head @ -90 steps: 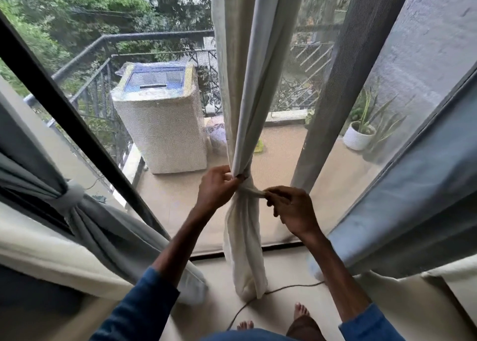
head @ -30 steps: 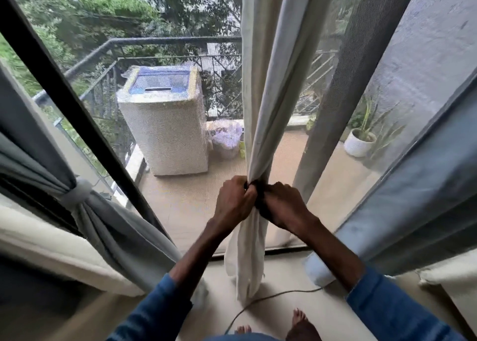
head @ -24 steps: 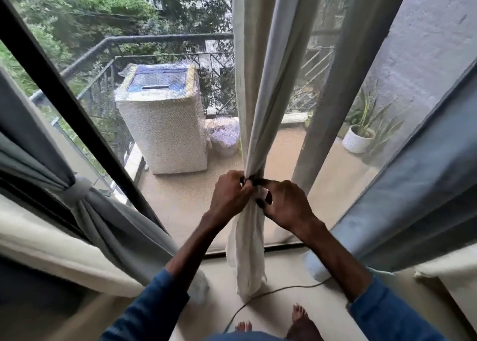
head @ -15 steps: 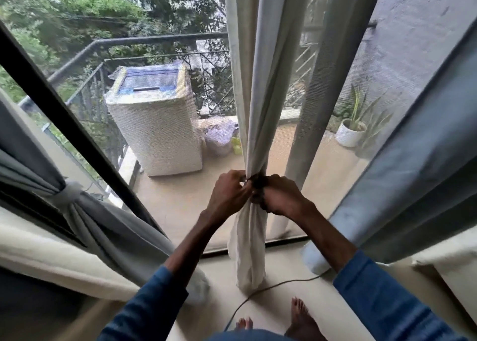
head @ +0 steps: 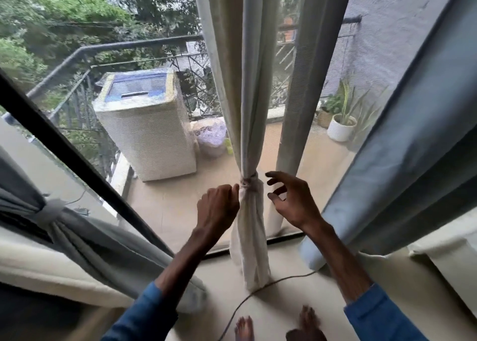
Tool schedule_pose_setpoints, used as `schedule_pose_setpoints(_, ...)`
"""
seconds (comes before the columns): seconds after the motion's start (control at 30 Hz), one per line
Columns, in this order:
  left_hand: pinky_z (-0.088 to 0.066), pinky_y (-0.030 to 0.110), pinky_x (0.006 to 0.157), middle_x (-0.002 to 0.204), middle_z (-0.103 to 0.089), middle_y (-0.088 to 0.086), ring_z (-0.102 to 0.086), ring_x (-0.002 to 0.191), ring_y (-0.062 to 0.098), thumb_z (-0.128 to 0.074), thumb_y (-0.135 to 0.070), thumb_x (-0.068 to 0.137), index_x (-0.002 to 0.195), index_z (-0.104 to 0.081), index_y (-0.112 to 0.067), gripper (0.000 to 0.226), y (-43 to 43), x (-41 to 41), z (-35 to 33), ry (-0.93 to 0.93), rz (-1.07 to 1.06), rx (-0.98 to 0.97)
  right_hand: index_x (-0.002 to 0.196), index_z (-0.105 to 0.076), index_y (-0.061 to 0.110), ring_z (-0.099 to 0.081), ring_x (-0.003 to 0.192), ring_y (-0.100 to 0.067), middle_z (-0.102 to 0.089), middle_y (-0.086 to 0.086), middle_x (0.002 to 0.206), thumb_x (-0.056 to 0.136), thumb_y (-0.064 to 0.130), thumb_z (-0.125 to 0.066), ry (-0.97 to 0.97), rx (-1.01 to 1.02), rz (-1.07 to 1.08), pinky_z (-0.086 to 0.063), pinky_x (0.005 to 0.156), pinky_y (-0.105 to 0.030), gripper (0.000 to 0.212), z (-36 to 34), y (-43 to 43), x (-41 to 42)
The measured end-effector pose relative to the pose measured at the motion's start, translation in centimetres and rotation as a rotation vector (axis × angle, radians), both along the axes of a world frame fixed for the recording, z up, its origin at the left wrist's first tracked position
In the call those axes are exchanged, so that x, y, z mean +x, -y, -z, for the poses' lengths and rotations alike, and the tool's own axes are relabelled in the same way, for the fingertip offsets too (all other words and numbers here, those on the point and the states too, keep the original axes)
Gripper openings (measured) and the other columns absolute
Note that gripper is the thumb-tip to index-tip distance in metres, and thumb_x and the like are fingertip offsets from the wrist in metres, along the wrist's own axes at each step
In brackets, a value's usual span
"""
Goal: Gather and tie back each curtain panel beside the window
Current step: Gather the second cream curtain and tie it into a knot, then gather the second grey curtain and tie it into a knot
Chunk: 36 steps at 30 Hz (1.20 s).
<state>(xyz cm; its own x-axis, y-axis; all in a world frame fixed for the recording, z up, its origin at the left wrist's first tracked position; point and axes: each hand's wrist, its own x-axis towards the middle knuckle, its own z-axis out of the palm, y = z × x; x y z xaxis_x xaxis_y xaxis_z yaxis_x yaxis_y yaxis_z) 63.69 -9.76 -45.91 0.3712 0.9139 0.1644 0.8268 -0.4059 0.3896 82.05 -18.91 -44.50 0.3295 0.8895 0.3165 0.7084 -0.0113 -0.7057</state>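
- Standing at a balcony window, a person in blue sleeves has both hands raised to the cream curtain panel [head: 247,108], which hangs straight down the middle of the glass to the floor [head: 284,302].
- That panel is gathered into a narrow column and cinched by a knotted tie [head: 249,183] about level with the hands.
- The left hand [head: 218,210] is at the panel's left edge just below the tie. Its fingers [head: 233,189] are curled forward against the fabric, with the tips hidden, so it cannot be told whether they pinch the cloth or only touch it.
- The right hand [head: 293,204] hovers just right of the tie, clear of the fabric, with its fingers [head: 275,176] spread, bent and holding nothing.
- At far left a grey curtain [head: 85,240] is drawn aside and bound with a pale band [head: 50,211].
- At right a blue-grey curtain [head: 413,147] hangs loose.
- A thin cord [head: 260,290] runs across the floor past the foot of the cream panel, near the person's bare feet [head: 244,327].
- Outside on the balcony stand a covered washing machine [head: 147,126] and a potted plant [head: 342,127].
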Motion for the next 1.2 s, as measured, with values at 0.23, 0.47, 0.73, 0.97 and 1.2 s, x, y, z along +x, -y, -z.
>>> schedule_pose_setpoints(0.23, -0.054, 0.037, 0.061, 0.078, -0.072, -0.003, -0.067, 0.072, 0.026, -0.043, -0.041, 0.091, 0.084, -0.064, -0.021, 0.030, 4.2, 4.9, -0.4, -0.029, 0.209, -0.052, 0.115, -0.073, 0.018, -0.071, 0.070, -0.005, -0.074, 0.007, 0.101, 0.079, 0.005, -0.080, -0.027, 0.008, 0.033, -0.054, 0.076, -0.019, 0.039, -0.7, 3.5, 3.6)
schedule_pose_setpoints(0.47, -0.055, 0.036, 0.066, 0.084, -0.073, -0.009, -0.069, 0.075, 0.018, -0.048, -0.039, 0.086, 0.088, -0.063, -0.026, 0.021, 8.7, 14.9, -5.3, 0.132, 0.304, 0.032, 0.108, -0.076, 0.013, -0.073, 0.079, -0.010, -0.076, 0.003, 0.105, 0.082, 0.005, -0.076, -0.009, 0.114, 0.080, -0.045, 0.071, -0.002, 0.028, -6.1, 9.4, 11.6)
schedule_pose_setpoints(0.73, -0.052, 0.036, 0.061, 0.083, -0.069, -0.005, -0.066, 0.067, 0.015, -0.053, -0.029, 0.087, 0.094, -0.061, -0.026, 0.012, 13.2, 27.1, -14.5, 0.400, 0.501, 0.272, 0.104, -0.076, 0.016, -0.074, 0.079, -0.012, -0.074, 0.006, 0.104, 0.084, 0.020, -0.068, 0.082, 0.274, 0.181, -0.062, 0.078, -0.035, 0.023, -14.5, 15.2, 22.5)
schedule_pose_setpoints(0.97, -0.051, 0.034, 0.078, 0.123, -0.060, 0.002, -0.063, 0.104, 0.023, -0.061, -0.036, 0.090, 0.131, -0.048, -0.014, 0.048, 15.4, 33.6, -23.9, 0.520, 0.478, 0.468, 0.109, -0.076, 0.013, -0.074, 0.081, -0.008, -0.076, 0.005, 0.105, 0.089, 0.009, -0.070, 0.208, 0.401, 0.219, -0.059, 0.077, -0.022, 0.021, -23.4, 17.7, 27.8)
schedule_pose_setpoints(1.2, -0.053, 0.045, 0.093, 0.140, -0.043, 0.014, -0.052, 0.124, 0.033, -0.067, -0.037, 0.083, 0.149, -0.025, -0.005, 0.084, 13.0, 40.0, -33.9, 0.583, 0.488, 0.569, 0.106, -0.077, 0.010, -0.072, 0.075, -0.010, -0.076, 0.002, 0.102, 0.085, 0.003, -0.073, 0.350, 0.534, 0.270, -0.051, 0.072, -0.008, 0.023, -31.2, 16.4, 31.7)
